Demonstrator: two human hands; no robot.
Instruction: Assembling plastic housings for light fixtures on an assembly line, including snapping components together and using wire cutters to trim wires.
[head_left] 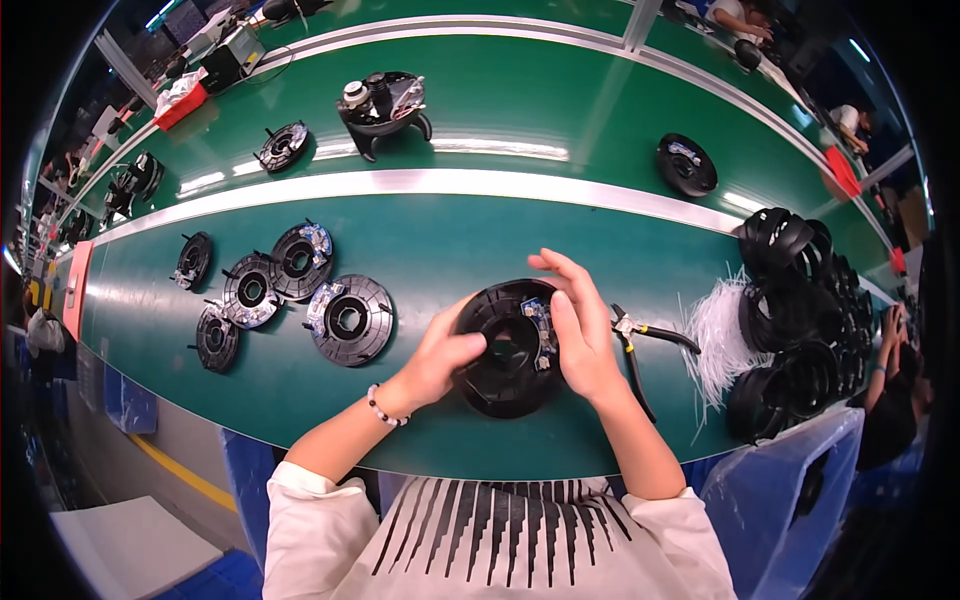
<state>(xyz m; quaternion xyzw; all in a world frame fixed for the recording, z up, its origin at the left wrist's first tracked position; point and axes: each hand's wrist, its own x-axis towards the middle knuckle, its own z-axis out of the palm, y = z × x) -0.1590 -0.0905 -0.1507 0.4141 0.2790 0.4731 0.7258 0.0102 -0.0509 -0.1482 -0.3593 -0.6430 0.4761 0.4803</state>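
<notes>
Head view shows both hands meeting on one black round housing (pixel 510 350) that lies on the green desk (pixel 440 250). Left hand (pixel 440 355) has its grip curled on the housing's left rim, thumb reaching into the centre hole. Right hand (pixel 580 335) presses its thumb on the small circuit part at the housing's right side, with the other fingers spread and lifted above. Just right of the right grip lies one pair of pliers (pixel 640 345), then a bundle of white cable ties (pixel 715 340) and a pile of black housings (pixel 800 320). Left of the left grip sit five finished discs (pixel 350 320).
</notes>
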